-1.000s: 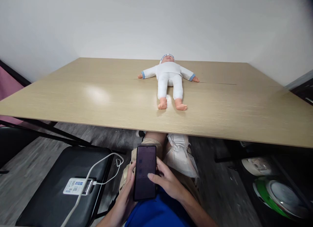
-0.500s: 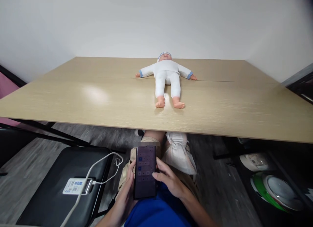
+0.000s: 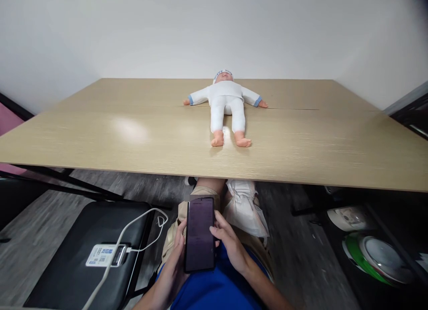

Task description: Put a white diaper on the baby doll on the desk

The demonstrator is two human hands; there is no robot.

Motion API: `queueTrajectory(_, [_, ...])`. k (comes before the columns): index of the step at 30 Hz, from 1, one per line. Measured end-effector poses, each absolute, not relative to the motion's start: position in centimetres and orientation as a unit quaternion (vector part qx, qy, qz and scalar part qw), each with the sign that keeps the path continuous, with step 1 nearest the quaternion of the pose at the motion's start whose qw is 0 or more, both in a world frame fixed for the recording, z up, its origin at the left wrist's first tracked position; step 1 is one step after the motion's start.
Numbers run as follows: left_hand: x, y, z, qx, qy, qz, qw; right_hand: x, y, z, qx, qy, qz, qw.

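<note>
A black smartphone (image 3: 199, 234) is held upright over my lap, its screen dark with faint text. My left hand (image 3: 175, 254) grips its left edge, fingers partly hidden behind it. At the other edge my right hand (image 3: 232, 245) holds the phone, with the thumb by the screen's side. A white diaper (image 3: 245, 210) rests on my right leg, just under the table's front edge. Beyond, a baby doll (image 3: 225, 100) in white clothes with blue cuffs and a printed headband lies on its back, arms spread, feet toward me.
The doll lies on a light wooden table (image 3: 133, 145) against a white wall. On a black chair (image 3: 63, 230) at left sits a power bank (image 3: 103, 255) with a white cable (image 3: 129, 223). At right, a shelf holds a green-rimmed round container (image 3: 377, 259).
The phone's screen has switched from lit icons or keys to a mostly blank dark page. My right thumb has lifted slightly up the phone's edge. The view has shifted a little.
</note>
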State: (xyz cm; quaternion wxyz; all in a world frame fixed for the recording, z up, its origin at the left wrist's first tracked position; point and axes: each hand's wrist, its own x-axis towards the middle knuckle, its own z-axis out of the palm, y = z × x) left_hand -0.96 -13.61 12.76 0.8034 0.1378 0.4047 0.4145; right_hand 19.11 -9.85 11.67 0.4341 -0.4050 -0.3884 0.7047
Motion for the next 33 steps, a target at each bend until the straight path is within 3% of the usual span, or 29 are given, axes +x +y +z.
queueTrajectory(15, [-1.4, -13.5, 11.1, 0.135, 0.402, 0.403, 0.811, 18.1, -10.0, 10.4, -0.457, -0.323, 0.702, 0.44])
queueTrajectory(26, [-0.4, -13.5, 12.9, 0.142, 0.416, 0.414, 0.797, 17.8, -9.1, 11.2, -0.44, -0.369, 0.665, 0.478])
queueTrajectory(33, [-0.3, -13.2, 13.1, 0.15, 0.423, 0.411, 0.794, 17.9, -8.9, 11.5, -0.477, -0.38, 0.654, 0.449])
